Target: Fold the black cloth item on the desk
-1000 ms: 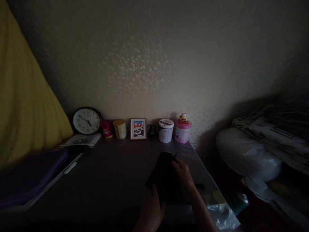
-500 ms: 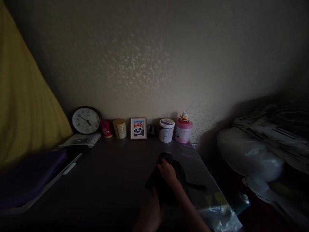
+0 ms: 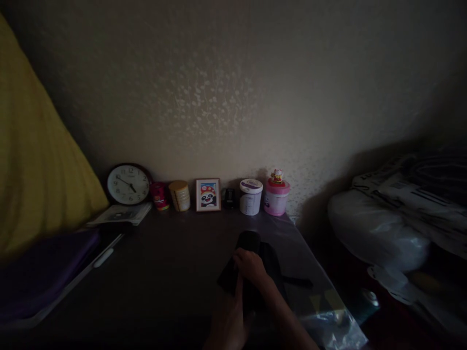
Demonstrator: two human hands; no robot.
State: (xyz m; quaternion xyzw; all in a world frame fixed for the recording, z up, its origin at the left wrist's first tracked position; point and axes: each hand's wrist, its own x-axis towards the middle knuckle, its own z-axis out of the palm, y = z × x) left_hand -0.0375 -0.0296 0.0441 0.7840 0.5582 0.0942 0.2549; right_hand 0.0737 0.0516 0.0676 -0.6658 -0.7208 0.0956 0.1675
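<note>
Status: dim room, so detail is poor. Black cloth [image 3: 249,241] lies bunched on the tabletop [image 3: 171,265], right of centre and well short of the back row of items. Our right hand [image 3: 251,266] sits on top of the cloth, knuckles up, fingers curled down onto the fabric. Grip there: we cannot tell whether it is clamped on the cloth or only pressing on it — too dark. Our left hand [image 3: 229,322] is lower, at the cloth's near edge, one digit pointing up beside the right wrist. Contact is unclear, and we cannot read that grip either.

Back row along the wall [image 3: 233,97], left to right:
- round clock [image 3: 128,184]
- red can [image 3: 159,195]
- tan can [image 3: 180,195]
- framed panda picture [image 3: 208,195]
- small black item [image 3: 229,198]
- white tub [image 3: 251,197]
- pink tub [image 3: 276,200] with a cat figurine [image 3: 277,176] on its lid

All stand upright and close together, well apart from both hands.

Left side: yellow fabric [image 3: 36,160] hangs down and a booklet [image 3: 120,214] lies in front of the clock. A purple folder [image 3: 44,272] sits at the near left, with a white stick [image 3: 103,257] just beside it.

Right side: a clear plastic bag [image 3: 330,328] lies at the near right corner. White bags [image 3: 375,233] are piled beyond the tabletop's edge.
</note>
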